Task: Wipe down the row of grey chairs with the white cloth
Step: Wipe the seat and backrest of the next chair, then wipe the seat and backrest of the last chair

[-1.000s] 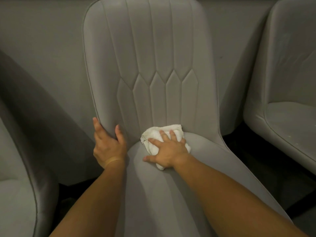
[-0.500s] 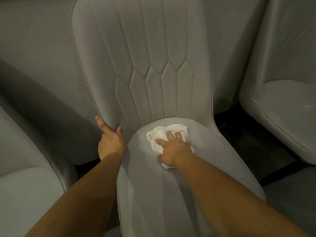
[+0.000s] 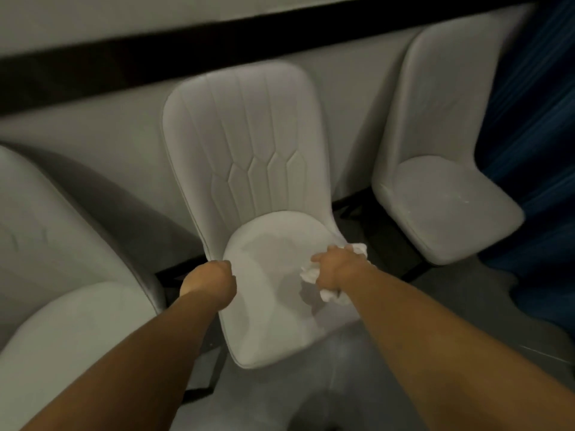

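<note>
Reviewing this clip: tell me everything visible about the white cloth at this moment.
The white cloth is a small, crumpled rag, soft and fabric-like. It lies bunched on the right side of the middle chair's seat, near the edge. The right hand lies on top of it, covering its middle, so cloth shows on both sides of the hand. Nothing else touches it.

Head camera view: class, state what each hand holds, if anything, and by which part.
The right hand grips the crumpled white cloth around its bunched middle. The left hand grips the left seat edge of the middle grey upholstered chair.
</note>
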The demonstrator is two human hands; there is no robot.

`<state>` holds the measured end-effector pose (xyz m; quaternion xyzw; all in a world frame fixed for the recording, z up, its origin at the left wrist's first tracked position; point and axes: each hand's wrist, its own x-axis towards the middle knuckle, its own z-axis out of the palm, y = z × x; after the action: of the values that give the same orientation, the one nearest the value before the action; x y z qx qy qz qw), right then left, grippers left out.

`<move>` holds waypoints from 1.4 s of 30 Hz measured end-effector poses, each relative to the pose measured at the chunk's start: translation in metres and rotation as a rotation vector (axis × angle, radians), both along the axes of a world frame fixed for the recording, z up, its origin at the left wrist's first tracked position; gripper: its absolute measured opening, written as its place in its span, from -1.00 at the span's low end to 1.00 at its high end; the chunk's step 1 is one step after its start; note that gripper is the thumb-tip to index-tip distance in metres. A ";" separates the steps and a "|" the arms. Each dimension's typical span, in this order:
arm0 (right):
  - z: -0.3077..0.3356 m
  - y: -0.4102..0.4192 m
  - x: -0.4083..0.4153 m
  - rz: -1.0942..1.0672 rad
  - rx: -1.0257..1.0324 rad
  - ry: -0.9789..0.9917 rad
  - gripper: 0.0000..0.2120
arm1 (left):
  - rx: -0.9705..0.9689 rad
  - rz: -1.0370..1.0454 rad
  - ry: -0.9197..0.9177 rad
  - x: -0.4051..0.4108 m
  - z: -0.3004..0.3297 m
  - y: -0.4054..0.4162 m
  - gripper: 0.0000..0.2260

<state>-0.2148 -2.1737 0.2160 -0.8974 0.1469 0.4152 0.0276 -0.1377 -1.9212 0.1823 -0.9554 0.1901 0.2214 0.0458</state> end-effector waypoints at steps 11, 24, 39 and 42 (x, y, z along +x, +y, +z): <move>0.287 -0.062 -0.045 -0.087 -0.123 -0.333 -0.27 | -0.107 -0.221 -0.157 -0.062 0.223 -0.075 -0.68; 0.367 -0.289 -0.111 -0.235 -0.145 -0.442 -0.51 | -0.068 -0.257 -0.310 -0.097 0.317 -0.280 -0.74; 0.315 -0.520 -0.054 -0.347 0.032 -0.697 -0.63 | -0.111 -0.354 -0.343 -0.110 0.320 -0.535 -0.65; 0.305 -0.538 -0.023 -0.179 -0.027 -0.760 -0.66 | -0.128 -0.329 -0.299 -0.079 0.301 -0.554 -0.63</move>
<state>-0.2376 -2.7120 0.5210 -0.9711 0.2092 0.0473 0.1045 -0.2171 -2.4756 0.4829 -0.9346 0.3482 0.0543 0.0482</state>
